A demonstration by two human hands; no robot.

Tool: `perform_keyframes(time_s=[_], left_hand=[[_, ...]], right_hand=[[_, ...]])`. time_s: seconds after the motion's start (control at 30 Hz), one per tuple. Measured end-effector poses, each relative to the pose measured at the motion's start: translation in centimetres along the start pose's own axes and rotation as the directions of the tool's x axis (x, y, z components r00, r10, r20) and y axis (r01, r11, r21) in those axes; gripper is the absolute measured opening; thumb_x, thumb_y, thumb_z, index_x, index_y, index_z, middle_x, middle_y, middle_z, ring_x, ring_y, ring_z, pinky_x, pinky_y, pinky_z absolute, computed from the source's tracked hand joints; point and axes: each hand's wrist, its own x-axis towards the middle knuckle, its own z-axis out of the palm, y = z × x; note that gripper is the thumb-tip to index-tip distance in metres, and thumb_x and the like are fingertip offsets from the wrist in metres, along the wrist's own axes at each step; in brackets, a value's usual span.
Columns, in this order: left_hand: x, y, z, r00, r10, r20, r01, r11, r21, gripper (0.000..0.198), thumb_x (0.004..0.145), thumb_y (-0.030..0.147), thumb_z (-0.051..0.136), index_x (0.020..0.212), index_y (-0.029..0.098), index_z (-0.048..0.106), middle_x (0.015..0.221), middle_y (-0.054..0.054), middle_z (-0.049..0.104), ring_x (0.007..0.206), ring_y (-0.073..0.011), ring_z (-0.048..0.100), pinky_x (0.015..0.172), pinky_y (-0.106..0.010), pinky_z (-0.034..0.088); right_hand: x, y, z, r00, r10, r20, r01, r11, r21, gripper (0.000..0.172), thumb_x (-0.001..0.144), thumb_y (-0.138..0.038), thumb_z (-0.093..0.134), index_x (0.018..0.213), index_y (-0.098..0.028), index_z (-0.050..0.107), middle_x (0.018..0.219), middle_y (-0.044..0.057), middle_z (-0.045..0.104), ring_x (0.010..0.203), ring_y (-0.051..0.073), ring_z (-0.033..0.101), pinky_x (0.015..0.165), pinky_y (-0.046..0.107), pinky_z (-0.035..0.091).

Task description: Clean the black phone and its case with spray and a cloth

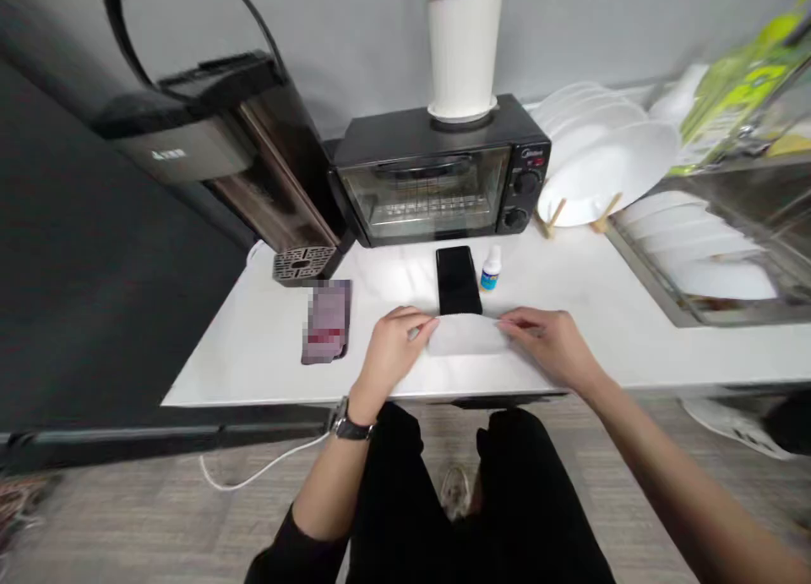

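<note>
Two grips, left hand (391, 349) and right hand (552, 341), pinch opposite ends of the white sheet (467, 336): apparently a straightening step, next calling for even tension.

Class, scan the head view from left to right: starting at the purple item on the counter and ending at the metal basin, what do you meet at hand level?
Purple item → left hand → white sheet → right hand → metal basin.
</note>
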Motion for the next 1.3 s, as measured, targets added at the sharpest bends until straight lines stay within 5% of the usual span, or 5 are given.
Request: perform_keyframes(time_s=[0.3, 0.6, 0.8, 1.07, 1.3], left_hand=[[-2.8, 1.3, -0.9, 0.953, 0.291, -0.088, -0.283, 0.954, 0.095, 0.029, 0.102, 0.015, 0.067, 0.128, 0.024, 0.076, 0.124, -0.008, 0.077, 0.109, -0.022, 0.068, 0.093, -0.04, 0.06], [-7.6, 1.3, -1.5, 0.956, 0.231, 0.181, -0.241, 0.97, 0.032, 0.038, 0.106, 0.036, 0.063, 0.144, 0.027, 0.065, 0.145, -0.008, 0.07, 0.132, -0.0258, 0.065, 0.113, -0.049, 0.056], [-4.4, 1.9, -0.7, 0.911, 0.155, 0.383, -0.253, 0.942, 0.221, 0.058, 0.109, 0.051, 0.053, 0.162, 0.03, 0.047, 0.176, -0.008, 0.035, 0.162, -0.0298, 0.038, 0.132, -0.058, 0.036], [-3.7, 1.8, -0.8, 0.853, 0.108, 0.511, -0.245, 0.947, 0.209, 0.054, 0.109, 0.052, 0.053, 0.159, 0.033, 0.052, 0.174, -0.005, 0.04, 0.163, -0.0279, 0.036, 0.132, -0.06, 0.036], [-3.0, 1.3, -1.4, 0.855, 0.125, 0.504, -0.248, 0.951, 0.185, 0.054, 0.109, 0.053, 0.052, 0.159, 0.034, 0.051, 0.175, -0.003, 0.038, 0.163, -0.026, 0.036, 0.134, -0.057, 0.032]], right_hand=[[-2.7, -1.8, 0.6, 0.931, -0.285, -0.229, 0.281, 0.958, -0.053, 0.02, 0.101, -0.023, 0.068, 0.112, -0.028, 0.084, 0.135, 0.006, 0.077, 0.127, 0.028, 0.072, 0.11, 0.05, 0.061], [-7.9, -1.6, 1.1, 0.929, -0.369, 0.029, 0.369, 0.918, -0.146, 0.034, 0.103, -0.021, 0.062, 0.136, -0.025, 0.07, 0.137, 0.008, 0.075, 0.133, 0.026, 0.068, 0.116, 0.052, 0.057], [-4.1, -2.4, 2.7, 0.942, -0.334, 0.032, 0.331, 0.909, -0.254, 0.042, 0.108, -0.028, 0.054, 0.149, -0.025, 0.062, 0.155, 0.01, 0.064, 0.143, 0.027, 0.062, 0.125, 0.058, 0.047], [0.7, -2.2, 4.8, 0.944, -0.288, 0.158, 0.325, 0.89, -0.319, 0.046, 0.111, -0.036, 0.046, 0.148, -0.015, 0.064, 0.158, 0.013, 0.06, 0.151, 0.032, 0.054, 0.123, 0.059, 0.049], [0.7, -2.1, 3.4, 0.934, -0.149, -0.325, 0.114, 0.986, -0.123, 0.025, 0.106, -0.039, 0.057, 0.108, -0.024, 0.077, 0.112, 0.007, 0.082, 0.106, 0.026, 0.078, 0.099, 0.045, 0.062]])
